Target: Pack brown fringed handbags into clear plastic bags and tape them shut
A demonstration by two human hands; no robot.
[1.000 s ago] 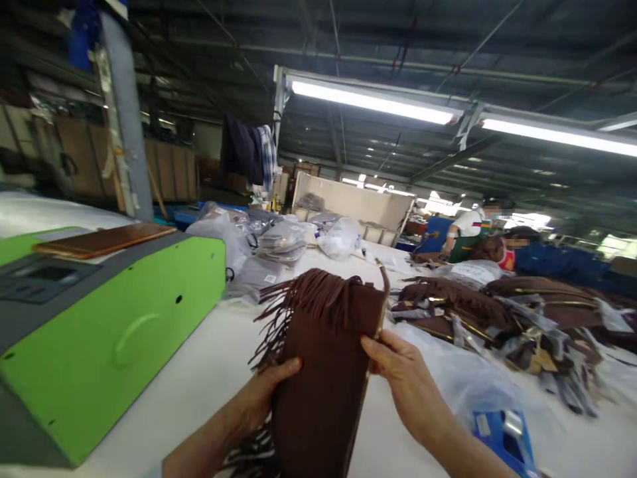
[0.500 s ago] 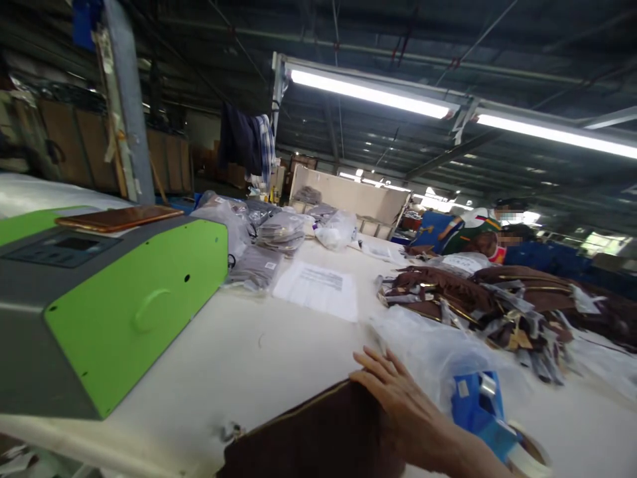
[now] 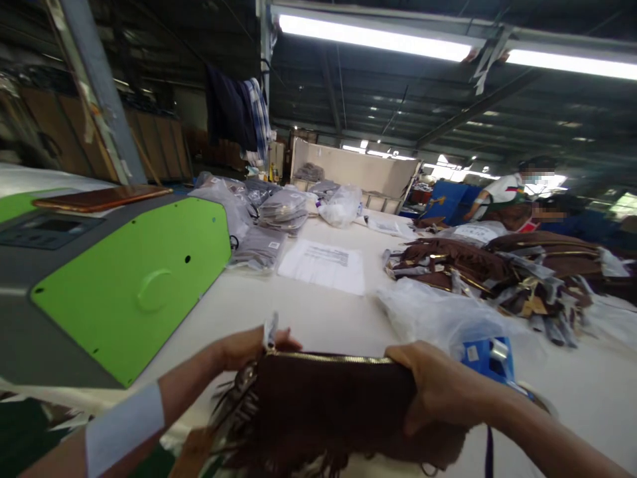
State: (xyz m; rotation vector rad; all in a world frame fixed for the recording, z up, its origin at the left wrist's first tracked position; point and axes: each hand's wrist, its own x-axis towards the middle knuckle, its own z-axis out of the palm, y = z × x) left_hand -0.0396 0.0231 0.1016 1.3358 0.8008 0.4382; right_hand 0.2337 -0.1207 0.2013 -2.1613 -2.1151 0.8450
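I hold a brown suede fringed bag (image 3: 323, 408) low in front of me, its gold zipper edge facing up. My left hand (image 3: 246, 346) is closed at the bag's left end, pinching a small silver zipper pull (image 3: 270, 331). My right hand (image 3: 438, 388) is closed over the bag's right top corner. Fringe hangs from the bag's left side and bottom.
A green and grey machine (image 3: 114, 265) with a phone (image 3: 102, 197) on top stands at left. On the white table (image 3: 308, 312) lie a printed sheet (image 3: 323, 264), bagged grey items (image 3: 279, 216), clear plastic (image 3: 438, 315), a blue tape dispenser (image 3: 490, 358) and a pile of brown bags (image 3: 502, 272). People work at far right.
The bag was upright between both hands, then dropped low with only my right hand on it. Now it lies sideways, zipper up, with both hands gripping its ends.
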